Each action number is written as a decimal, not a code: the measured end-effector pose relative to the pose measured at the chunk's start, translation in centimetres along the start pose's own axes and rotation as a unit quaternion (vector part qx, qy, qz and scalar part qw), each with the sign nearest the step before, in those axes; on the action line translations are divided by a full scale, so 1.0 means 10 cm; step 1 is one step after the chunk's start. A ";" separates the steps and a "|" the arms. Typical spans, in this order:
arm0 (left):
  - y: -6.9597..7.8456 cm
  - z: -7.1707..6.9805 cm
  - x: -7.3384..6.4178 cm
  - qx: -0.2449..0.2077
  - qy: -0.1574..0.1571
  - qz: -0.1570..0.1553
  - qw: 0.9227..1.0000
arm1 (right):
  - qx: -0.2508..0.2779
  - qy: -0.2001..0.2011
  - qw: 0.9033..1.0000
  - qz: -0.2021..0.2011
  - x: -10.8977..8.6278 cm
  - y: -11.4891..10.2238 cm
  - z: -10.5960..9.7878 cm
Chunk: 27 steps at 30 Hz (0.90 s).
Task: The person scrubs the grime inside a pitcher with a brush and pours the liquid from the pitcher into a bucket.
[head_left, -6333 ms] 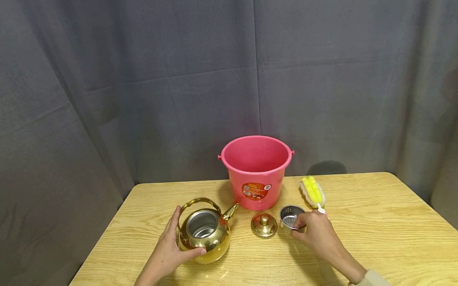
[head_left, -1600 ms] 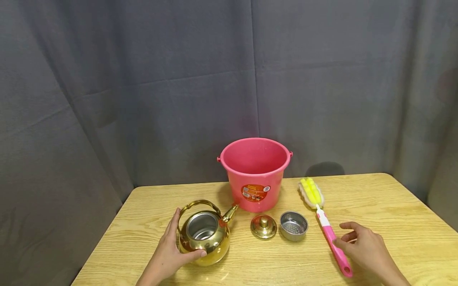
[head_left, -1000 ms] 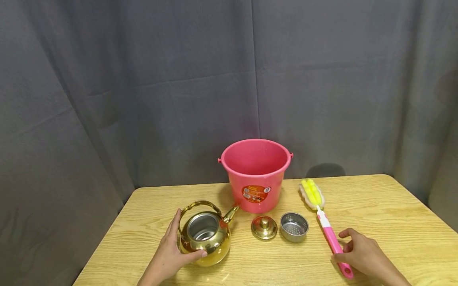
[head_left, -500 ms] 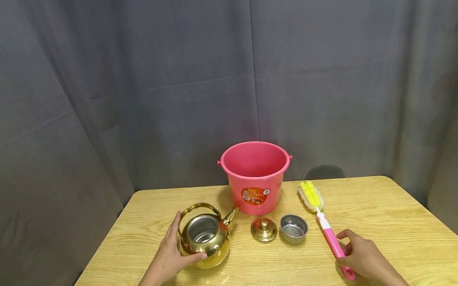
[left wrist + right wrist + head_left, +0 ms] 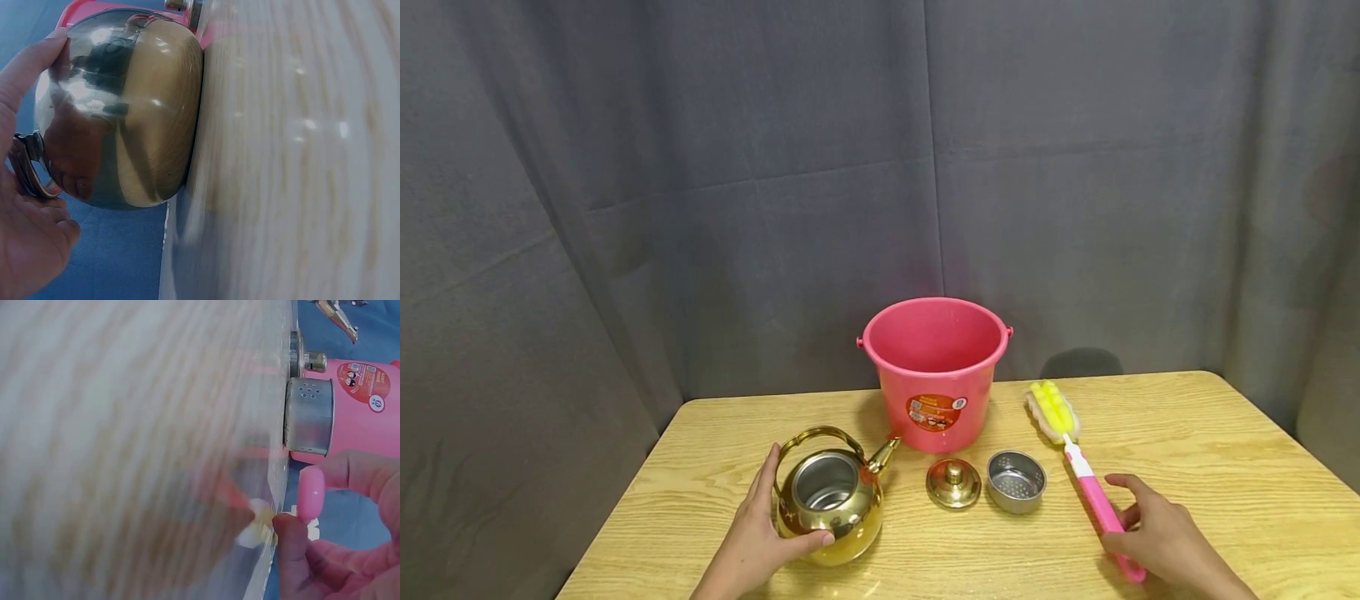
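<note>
My left hand (image 5: 752,533) holds a gold teakettle (image 5: 857,512) from the side, its thumb across the front of the round body and its fingers by the arched handle. The kettle stands lidless, showing its steel inside. With thumb and fingers, my right hand (image 5: 1157,529) pinches the pink handle of a sponge cleaning brush (image 5: 1101,508), whose yellow and white head lies away from me. Its pink handle end (image 5: 311,494) shows between thumb and forefinger in the right wrist view. Between the hands sit the gold knobbed lid (image 5: 952,483) and a perforated steel strainer cup (image 5: 1016,482).
A pink bucket (image 5: 936,375) with a red label stands behind the lid, close to the kettle's spout. The wooden table (image 5: 1210,433) ends at a grey curtain (image 5: 820,208) at the back and sides.
Earlier my right hand let go of the strainer cup and moved right to the brush. Its fingers have since come together on the brush handle. The left hand stays on the kettle.
</note>
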<state>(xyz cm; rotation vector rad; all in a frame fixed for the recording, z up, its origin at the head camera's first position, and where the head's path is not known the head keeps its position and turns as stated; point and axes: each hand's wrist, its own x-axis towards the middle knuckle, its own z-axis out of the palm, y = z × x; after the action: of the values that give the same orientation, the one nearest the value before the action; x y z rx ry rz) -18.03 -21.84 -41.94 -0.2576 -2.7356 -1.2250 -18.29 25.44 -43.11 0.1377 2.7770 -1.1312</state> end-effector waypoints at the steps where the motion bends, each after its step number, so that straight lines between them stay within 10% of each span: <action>1: 0.00 0.00 0.00 -0.001 0.000 0.000 1.000 | 0.003 0.003 1.000 -0.001 0.00 0.00 0.00; 27: 0.01 -0.01 0.00 -0.001 -0.003 -0.004 1.000 | -0.011 0.047 0.998 -0.046 -0.04 0.04 0.01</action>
<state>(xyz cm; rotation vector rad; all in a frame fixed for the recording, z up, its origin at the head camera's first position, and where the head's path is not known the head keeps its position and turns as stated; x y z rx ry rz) -18.00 -21.84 -41.86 -0.2513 -2.7429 -1.2319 -17.88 25.60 -43.38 0.0641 2.9051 -1.1424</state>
